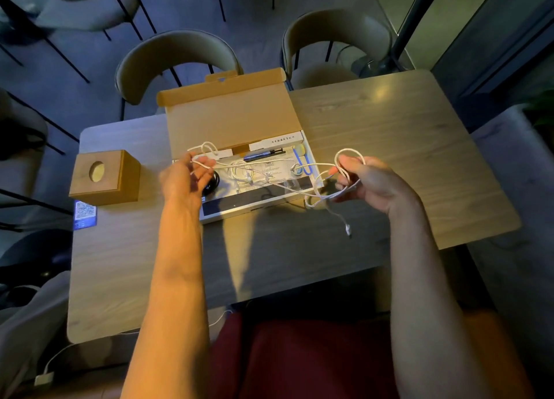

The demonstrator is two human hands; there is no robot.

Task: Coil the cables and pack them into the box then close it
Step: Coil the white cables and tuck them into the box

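Head view, looking down at a wooden worktop [389, 147]. An open cardboard box [230, 117] lies in the middle, its lid folded back away from the person.

The right hand [368, 183], just right of the box, has its fingers [347, 162] curled round a few loose loops of a white cable [350, 150]. The cable's connector [348, 230] dangles below those loops, in front of the box.

The cable stretches across the box to the left hand [186, 180], above the box's left end. Those fingers [204, 162] are nearly straight, and a strand with a small loop is draped over them.

Other cables are in the box, including a black coil [214, 186]. A wooden block with a round hole [105, 177] sits left of the box.

This appears to be the coiling step, partly done. The next move probably calls for feeding the left-hand slack into the right-hand loops, then laying the coil in the box.
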